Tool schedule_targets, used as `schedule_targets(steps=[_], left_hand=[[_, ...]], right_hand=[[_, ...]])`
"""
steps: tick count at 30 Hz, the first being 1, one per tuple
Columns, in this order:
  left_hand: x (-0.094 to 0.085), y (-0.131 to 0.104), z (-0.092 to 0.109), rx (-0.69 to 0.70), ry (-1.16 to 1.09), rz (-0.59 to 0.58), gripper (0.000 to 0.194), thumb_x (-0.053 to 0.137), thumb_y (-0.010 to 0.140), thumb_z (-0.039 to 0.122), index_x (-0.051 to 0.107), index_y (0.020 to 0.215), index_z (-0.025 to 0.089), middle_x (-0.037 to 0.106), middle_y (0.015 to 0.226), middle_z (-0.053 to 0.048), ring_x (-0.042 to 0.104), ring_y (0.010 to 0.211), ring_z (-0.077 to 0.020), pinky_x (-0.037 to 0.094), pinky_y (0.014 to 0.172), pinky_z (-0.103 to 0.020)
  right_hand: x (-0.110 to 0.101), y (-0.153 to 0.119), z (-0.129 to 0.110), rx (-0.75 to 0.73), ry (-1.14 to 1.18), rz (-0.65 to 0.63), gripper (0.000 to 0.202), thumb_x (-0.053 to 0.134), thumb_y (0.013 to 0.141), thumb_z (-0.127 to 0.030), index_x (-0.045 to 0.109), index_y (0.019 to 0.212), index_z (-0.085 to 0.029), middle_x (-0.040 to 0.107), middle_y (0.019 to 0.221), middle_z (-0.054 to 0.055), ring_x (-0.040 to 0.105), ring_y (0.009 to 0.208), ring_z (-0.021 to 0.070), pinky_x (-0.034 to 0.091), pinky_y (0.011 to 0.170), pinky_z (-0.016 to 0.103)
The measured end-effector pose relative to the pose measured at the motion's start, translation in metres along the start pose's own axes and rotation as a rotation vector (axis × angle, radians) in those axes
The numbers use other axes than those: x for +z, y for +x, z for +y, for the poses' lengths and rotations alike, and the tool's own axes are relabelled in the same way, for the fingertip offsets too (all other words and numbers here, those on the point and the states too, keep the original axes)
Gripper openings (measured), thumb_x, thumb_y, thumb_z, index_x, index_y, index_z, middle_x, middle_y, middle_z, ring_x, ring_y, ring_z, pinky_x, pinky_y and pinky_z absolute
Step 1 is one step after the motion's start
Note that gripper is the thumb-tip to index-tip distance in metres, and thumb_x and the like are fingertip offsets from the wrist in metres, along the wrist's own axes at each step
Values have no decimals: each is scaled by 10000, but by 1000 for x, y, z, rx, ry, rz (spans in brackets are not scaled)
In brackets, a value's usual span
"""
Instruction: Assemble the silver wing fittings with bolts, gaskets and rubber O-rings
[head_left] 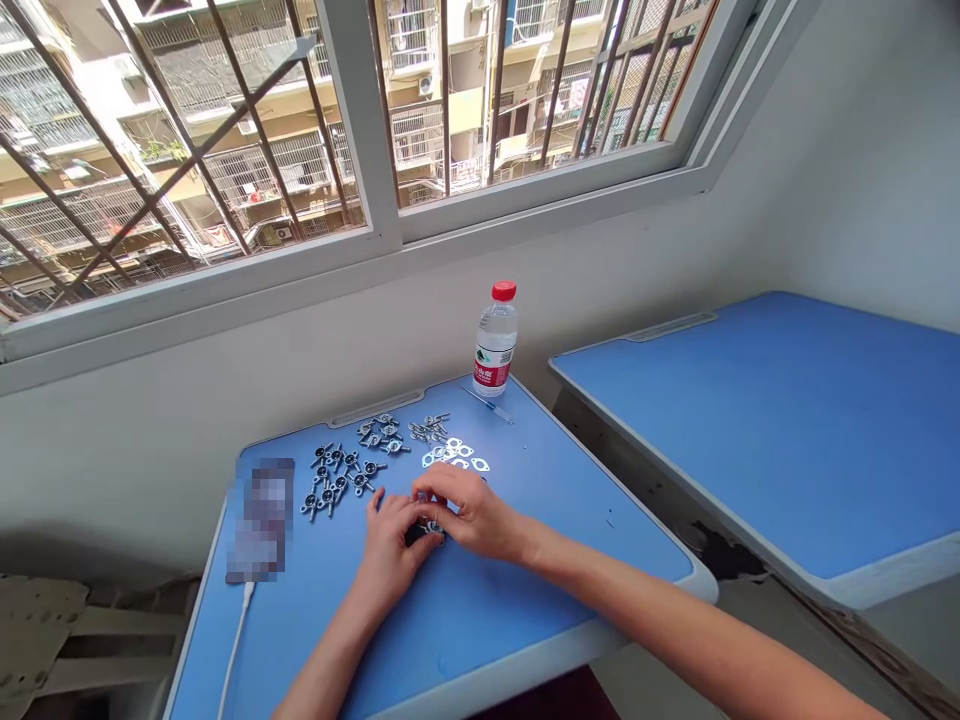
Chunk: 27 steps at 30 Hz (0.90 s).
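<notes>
My left hand [394, 540] and my right hand [478, 512] meet near the middle of the blue desk. Between them is a small dark-and-silver metal fitting [434, 527], mostly covered by fingers. My left thumb and fingers close around its side. Above it, the fingertips of my right hand are pinched together; what they hold is too small to tell. Just beyond my right hand lie flat silver oval plates [480, 464] with holes. Several black round fittings with stems [337, 478] are spread left of my hands. Behind sit similar fittings with silver tops [384, 434] and small silver pieces [430, 429].
A water bottle with a red cap [495, 345] stands at the desk's back corner, beside a thin screwdriver [489, 405]. A blurred phone [262, 520] with a white cable [236, 645] lies at left. Another blue desk [787, 420] stands right, across a gap. A barred window is ahead.
</notes>
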<state>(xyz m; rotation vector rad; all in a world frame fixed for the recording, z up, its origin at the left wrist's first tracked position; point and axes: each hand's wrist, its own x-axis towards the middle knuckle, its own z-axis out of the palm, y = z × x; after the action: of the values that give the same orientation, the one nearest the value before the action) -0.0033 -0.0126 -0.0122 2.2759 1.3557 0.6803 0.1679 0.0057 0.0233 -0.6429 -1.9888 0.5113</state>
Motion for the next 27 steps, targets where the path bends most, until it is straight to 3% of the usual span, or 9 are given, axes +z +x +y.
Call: schedule_targets(steps=[11,15,20,27], left_hand=[[-1,0,-1,-2,7,-29,74,686,844,245,616,829,227,677,894,-4,613,969,-219,256,1107,-579],[0,0,-1,2,0,-27,93,686,838,215,618,897,239,685,951,-3,607,1005,-219,239,1113,-572],[1,-1,-1,6,10,-27,98,680,844,218,621,918,241,696,987,-8,612,986,-215,235,1116,-564],[-1,0,1,-13,17,-30,71,687,835,230,619,856,228,670,872,9,621,912,-198,256,1105,-551]], right_hand=[[-8,-4,7,-46,-43,-31,197,451,992,-230,609,1095,-175,686,827,67,592,743,182,490,683,297],[-10,-2,4,-68,-1,-49,187,451,990,-219,620,1058,-172,697,865,75,593,766,182,491,701,299],[-6,0,2,-62,6,-10,186,465,989,-236,628,911,-189,677,763,48,548,677,171,477,656,297],[-3,-2,7,-26,25,22,180,488,974,-249,622,870,-190,662,749,51,572,703,178,495,687,313]])
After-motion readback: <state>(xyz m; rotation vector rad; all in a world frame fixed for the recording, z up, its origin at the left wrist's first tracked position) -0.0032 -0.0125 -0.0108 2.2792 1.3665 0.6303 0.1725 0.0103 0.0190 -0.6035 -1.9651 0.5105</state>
